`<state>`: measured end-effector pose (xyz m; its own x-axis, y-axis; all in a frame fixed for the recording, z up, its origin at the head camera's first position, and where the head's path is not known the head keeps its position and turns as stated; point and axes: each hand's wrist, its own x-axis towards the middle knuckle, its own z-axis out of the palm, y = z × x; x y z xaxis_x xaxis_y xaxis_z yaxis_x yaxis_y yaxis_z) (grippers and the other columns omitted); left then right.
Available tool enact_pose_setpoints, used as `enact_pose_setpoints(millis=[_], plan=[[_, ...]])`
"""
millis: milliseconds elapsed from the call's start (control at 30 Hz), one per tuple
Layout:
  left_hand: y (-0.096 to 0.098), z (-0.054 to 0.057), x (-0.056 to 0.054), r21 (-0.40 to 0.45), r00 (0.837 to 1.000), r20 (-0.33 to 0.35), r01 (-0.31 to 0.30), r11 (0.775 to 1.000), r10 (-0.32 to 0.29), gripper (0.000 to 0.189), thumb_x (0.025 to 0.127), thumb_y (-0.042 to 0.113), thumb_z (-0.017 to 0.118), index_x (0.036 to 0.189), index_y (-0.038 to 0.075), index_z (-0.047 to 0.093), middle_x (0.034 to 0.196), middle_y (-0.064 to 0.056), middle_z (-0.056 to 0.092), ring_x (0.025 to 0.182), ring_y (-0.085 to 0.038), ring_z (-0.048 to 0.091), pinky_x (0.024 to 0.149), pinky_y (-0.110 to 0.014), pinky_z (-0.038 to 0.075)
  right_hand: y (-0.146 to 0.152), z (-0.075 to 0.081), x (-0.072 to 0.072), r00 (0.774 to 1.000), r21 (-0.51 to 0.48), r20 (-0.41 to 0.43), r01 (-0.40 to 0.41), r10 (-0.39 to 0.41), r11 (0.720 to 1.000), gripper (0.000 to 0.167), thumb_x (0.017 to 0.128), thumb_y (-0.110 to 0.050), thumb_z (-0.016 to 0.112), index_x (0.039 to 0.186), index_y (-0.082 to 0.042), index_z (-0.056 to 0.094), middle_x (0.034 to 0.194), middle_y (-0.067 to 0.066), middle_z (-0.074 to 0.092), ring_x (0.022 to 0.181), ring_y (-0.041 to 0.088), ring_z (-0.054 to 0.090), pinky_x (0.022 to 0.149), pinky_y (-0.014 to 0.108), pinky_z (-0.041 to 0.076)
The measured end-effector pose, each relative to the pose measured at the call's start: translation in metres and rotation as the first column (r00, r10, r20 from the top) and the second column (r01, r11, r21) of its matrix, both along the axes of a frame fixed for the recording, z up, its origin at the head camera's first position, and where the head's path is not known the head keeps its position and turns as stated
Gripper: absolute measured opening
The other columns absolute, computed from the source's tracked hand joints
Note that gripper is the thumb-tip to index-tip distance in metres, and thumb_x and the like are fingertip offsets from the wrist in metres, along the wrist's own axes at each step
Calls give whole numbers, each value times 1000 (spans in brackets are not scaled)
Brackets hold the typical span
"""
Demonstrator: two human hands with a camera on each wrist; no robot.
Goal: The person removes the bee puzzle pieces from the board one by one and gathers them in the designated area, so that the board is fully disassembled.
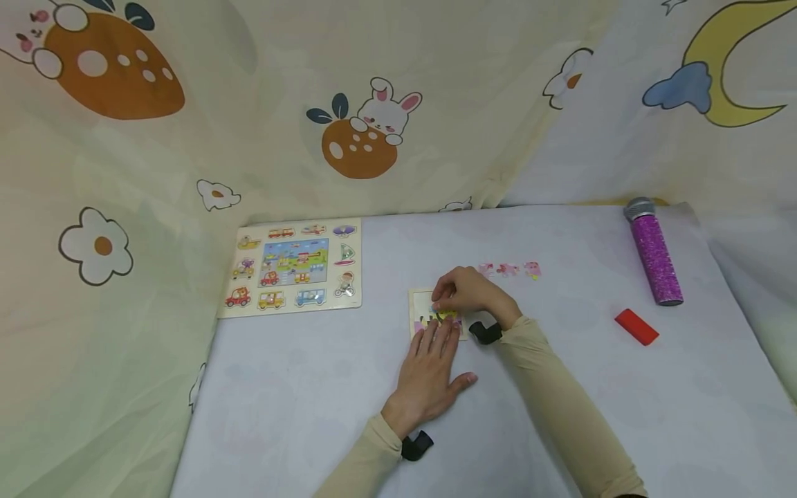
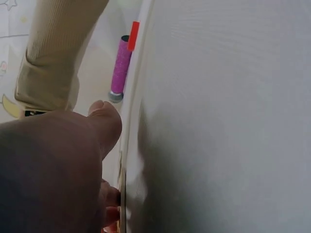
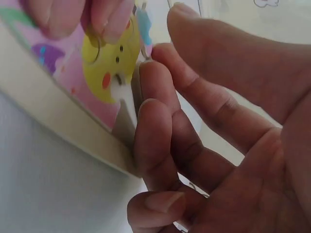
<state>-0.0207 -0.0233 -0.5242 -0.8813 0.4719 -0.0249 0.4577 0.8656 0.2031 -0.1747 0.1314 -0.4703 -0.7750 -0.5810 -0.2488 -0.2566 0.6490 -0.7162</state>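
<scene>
A small square puzzle board (image 1: 420, 303) with a light wooden rim lies in front of me, part of its picture filled with a yellow animal face (image 3: 109, 73). My left hand (image 1: 429, 377) lies flat, its straight fingertips resting on the board's near part. From the far right side, my right hand (image 1: 467, 290) reaches over the board with curled fingers. In the right wrist view its fingertips grip the edge of a puzzle piece (image 3: 137, 90) beside the yellow face. Most of that piece is hidden behind the fingers.
Several loose pink puzzle pieces (image 1: 507, 270) lie in a row beyond my right hand. A larger vehicle puzzle (image 1: 299, 302) sits at the back left. On the right are a purple glittery microphone (image 1: 656, 259) and a red block (image 1: 637, 327). A patterned curtain (image 1: 261, 138) hangs behind the white-covered table (image 1: 299, 408).
</scene>
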Motion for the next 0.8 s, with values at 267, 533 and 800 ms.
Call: enact_pose_setpoints(millis=[267, 533, 800], plan=[[0, 4, 1, 18, 999, -28, -31, 999, 32, 84, 101, 67, 55, 165, 15, 38, 169, -7, 36, 159, -37, 28, 130, -45, 27, -1, -2, 1, 1000, 17, 29, 11, -12, 1000, 14, 91, -17, 84, 97, -6, 78, 86, 5, 76, 76, 13, 65, 71, 28, 49], [2, 5, 3, -57, 996, -81, -26, 998, 21, 90, 99, 72, 54, 165, 13, 38, 169, -7, 38, 158, -40, 32, 130, -45, 27, -3, -2, 2, 999, 19, 50, 20, -21, 1000, 16, 89, -13, 85, 99, -5, 75, 87, 5, 75, 76, 14, 62, 69, 28, 47], [0, 5, 2, -65, 998, -60, -13, 998, 9, 88, 101, 72, 50, 166, 15, 36, 170, -6, 37, 158, -38, 32, 132, -44, 24, -4, -2, 4, 999, 12, 24, 45, -45, 999, 20, 84, -6, 88, 98, -4, 74, 90, 6, 76, 81, 16, 66, 73, 28, 49]])
